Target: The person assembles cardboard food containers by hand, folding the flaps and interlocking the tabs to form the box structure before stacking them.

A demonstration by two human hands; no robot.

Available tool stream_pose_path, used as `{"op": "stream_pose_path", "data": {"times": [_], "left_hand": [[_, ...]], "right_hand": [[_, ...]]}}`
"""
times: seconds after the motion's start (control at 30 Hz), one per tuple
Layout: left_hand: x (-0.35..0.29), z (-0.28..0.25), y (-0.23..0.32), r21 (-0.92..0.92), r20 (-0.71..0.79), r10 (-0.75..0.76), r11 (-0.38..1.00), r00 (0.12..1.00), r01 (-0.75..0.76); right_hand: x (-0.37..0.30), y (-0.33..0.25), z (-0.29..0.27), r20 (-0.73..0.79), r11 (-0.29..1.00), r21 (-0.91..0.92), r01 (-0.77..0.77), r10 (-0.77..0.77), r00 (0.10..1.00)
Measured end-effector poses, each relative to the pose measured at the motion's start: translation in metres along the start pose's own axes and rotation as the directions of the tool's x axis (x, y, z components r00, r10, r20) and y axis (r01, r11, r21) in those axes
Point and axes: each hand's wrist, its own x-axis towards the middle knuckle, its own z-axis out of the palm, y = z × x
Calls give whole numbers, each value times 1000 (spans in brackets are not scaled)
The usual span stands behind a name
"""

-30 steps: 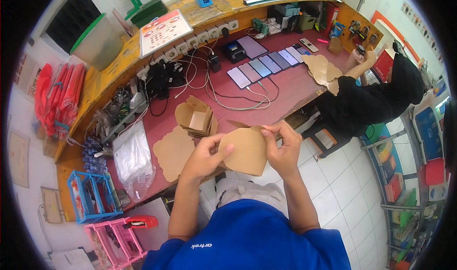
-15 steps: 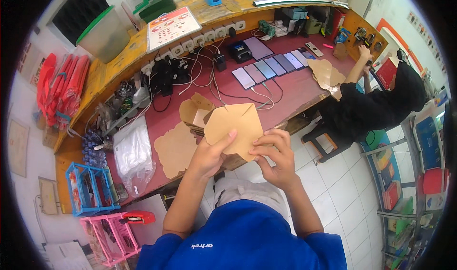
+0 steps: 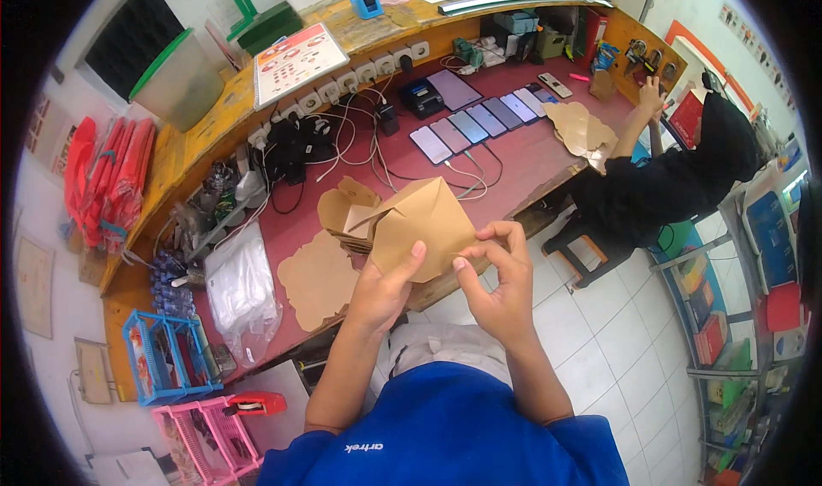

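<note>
A: Where is the cardboard box (image 3: 428, 229) in relation to the hands?

B: Between them, held up over the near edge of the red desk (image 3: 524, 178); the left hand (image 3: 387, 289) clasps it from the lower left, thumb on the near face, most of the other fingers hidden behind; the right hand (image 3: 497, 272) is at the lower right edge, thumb and forefinger pinched together on it, the remaining fingers loosely curled.

A: And how does it look?

B: Plain brown and partly folded; its panels slant to a corner at the top, with crease lines running across, and it is tilted in the grasp.

A: What can you count?

B: One box in the hands; one nested stack of brown cartons (image 3: 347, 208) just behind it, though I can't tell how many it contains; two spots with flat cardboard, a left blank (image 3: 317, 280) and a right blank (image 3: 578, 128), possibly several layers each; one tablet (image 3: 454, 89); one blue basket (image 3: 137, 349) and one pink basket (image 3: 190, 411); one blue tape dispenser (image 3: 366, 5).
</note>
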Motion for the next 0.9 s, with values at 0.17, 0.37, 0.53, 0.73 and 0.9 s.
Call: {"op": "stream_pose_path", "data": {"times": [0.17, 0.37, 0.53, 0.73, 0.9], "left_hand": [[1, -1, -4, 1, 0, 50, 999, 999, -50], [-1, 4, -4, -30, 33, 33, 999, 999, -32], [0, 2, -7, 7, 52, 32, 999, 998, -33], [0, 5, -9, 123, 7, -28, 992, 1000, 27], [-2, 1, -16, 29, 46, 45, 998, 998, -47]], "right_hand": [[-2, 1, 4, -10, 999, 42, -4, 5, 1000], [-2, 0, 1, -27, 996, 85, -32, 35, 999], [-2, -7, 7, -33, 944, 273, -184, 201, 979], [-2, 2, 10, -91, 951, 285, -117, 148, 985], [-2, 4, 12, -171, 978, 201, -56, 91, 981]]}}
